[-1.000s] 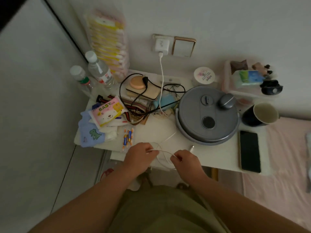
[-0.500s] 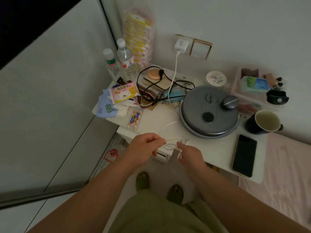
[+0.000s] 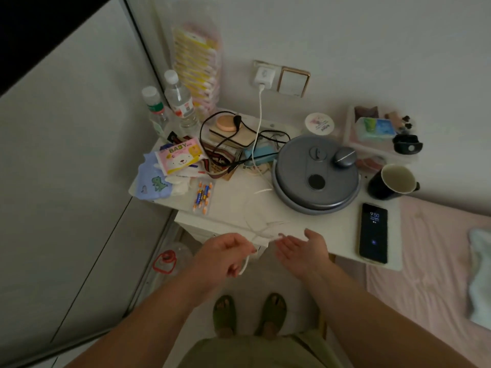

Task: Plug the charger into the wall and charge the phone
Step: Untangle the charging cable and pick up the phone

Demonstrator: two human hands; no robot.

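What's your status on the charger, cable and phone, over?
Left hand pinching the thin white charging cable; right hand open, empty. White charger block seated in wall socket. Black phone unplugged on white table, screen lit. Path clear.

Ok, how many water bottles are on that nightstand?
2, both at the back-left corner of the nightstand: a shorter bottle with a green label, and a taller bottle with a red label just right of it. Clutter could hide others.
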